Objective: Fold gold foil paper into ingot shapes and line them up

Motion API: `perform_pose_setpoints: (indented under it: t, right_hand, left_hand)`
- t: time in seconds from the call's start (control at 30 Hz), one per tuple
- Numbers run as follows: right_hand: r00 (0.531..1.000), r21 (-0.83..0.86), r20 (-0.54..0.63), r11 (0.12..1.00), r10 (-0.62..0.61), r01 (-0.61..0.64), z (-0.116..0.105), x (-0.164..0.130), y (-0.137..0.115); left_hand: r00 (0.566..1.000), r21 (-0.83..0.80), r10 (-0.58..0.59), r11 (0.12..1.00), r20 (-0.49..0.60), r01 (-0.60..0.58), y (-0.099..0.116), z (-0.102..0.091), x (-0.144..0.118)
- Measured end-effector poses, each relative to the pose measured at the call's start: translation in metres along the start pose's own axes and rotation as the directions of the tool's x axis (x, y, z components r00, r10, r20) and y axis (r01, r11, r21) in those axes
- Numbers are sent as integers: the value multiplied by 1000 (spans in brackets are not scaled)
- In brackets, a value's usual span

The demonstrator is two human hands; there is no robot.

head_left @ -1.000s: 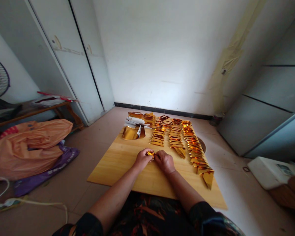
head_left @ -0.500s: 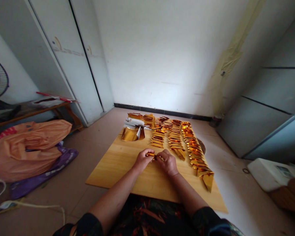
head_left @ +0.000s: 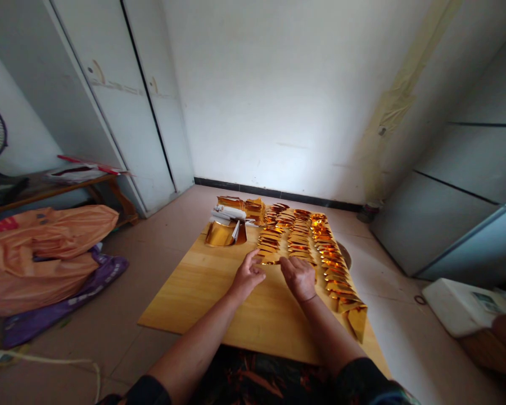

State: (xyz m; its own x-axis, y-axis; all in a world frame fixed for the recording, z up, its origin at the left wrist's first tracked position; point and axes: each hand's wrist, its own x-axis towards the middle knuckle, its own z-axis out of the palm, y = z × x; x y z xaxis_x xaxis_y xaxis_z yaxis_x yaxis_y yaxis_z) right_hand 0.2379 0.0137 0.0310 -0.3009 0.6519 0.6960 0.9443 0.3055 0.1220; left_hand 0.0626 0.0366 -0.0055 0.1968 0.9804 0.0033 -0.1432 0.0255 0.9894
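Partly behind the right hand (head_left: pixel 298 277), a foil row (head_left: pixel 300 236).

My remote feed's brightest on the wall (head_left: pixel 244 101) behind the board (head_left: pixel 189 287); foil (head_left: pixel 332 263) glints atop it, the dim cabinet (head_left: pixel 105 124) left of it stretching.

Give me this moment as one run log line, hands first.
left hand: open, thumb apart from fingers; right hand: appears to pinch gold piece; wooden board: under both hands, bearing rows of folded gold pieces

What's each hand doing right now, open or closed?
Left hand: open, no foil visible in its grip.
Right hand: closed, apparently pinching foil.
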Motion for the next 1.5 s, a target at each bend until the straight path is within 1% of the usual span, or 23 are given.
perform_pose_setpoints:
  t: [0.17, 0.27, 0.37, 0.5, 0.63, 0.73, 0.9, 1.0, 1.13, 1.3, 1.5]
  right_hand:
    - [998, -67, 23, 996, 53, -52, 10, 14, 28]
    - [992, -102, 65, 990, 106, -99, 21, 24, 48]
    - [978, -143, 141, 981, 154, -133, 33, 35, 64]
    - [938, -188, 271, 967, 218, -170, 51, 50, 76]
    - [892, -207, 376, 961, 251, -183, 71, 63, 82]
    - [847, -221, 457, 957, 272, -188, 84, 69, 86]
    - [779, -265, 546, 946, 307, -187, 92, 78, 88]
    - [753, -275, 585, 947, 303, -167, 95, 84, 88]
    - [741, -280, 595, 944, 313, -174, 102, 89, 90]
    - [739, -287, 587, 939, 330, -190, 113, 88, 90]
    - [730, -304, 578, 927, 364, -221, 121, 90, 85]
  left_hand:
    - [999, 82, -18, 996, -32, 20, -3, -4, 5]
    - [1000, 113, -23, 993, -11, 24, -2, -5, 5]
    - [999, 119, -39, 992, 12, 37, 0, -7, 2]
    - [998, 142, -56, 989, 31, 51, 0, -8, -3]
    - [997, 160, -61, 986, 47, 52, -3, -8, -6]
    - [997, 135, -49, 990, 52, 41, -6, -8, -6]
    - [998, 106, -37, 994, 53, 31, -10, -7, -6]
    - [998, 98, -20, 995, 66, 13, -12, -7, -7]
    - [998, 100, 15, 995, 69, -21, -13, -8, -8]
    - [997, 118, 39, 992, 69, -47, -15, -8, -8]
    - [997, 123, 29, 992, 72, -38, -15, -9, -9]
